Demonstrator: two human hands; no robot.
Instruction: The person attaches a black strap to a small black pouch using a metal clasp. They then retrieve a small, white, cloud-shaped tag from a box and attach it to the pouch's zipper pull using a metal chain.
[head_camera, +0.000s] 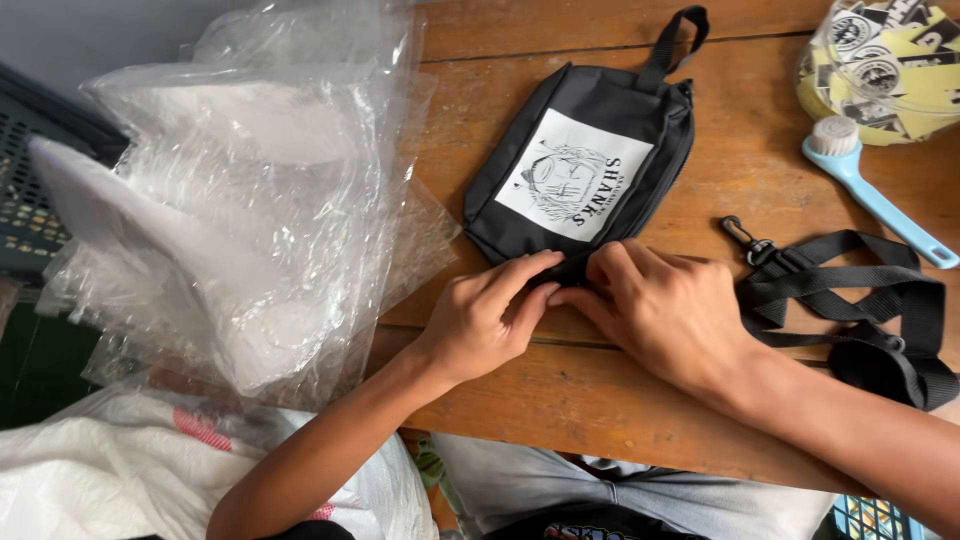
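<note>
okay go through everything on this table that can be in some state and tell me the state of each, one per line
black pouch: lying flat on the wooden table, printed patch up.
left hand: fingers pinching the pouch's near corner.
right hand: fingers pinching the same corner.
black strap: loose, heaped, clip unattached.
blue brush: lying down, untouched.
clear plastic bags: piled, crumpled.

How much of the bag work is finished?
Looks early. The black fabric pouch with a white printed patch lies flat on the wooden table. Both the left hand and right hand pinch its near corner. The black webbing strap with a metal clip lies apart, unattached, and the clear plastic bags sit unused beside it.
</note>
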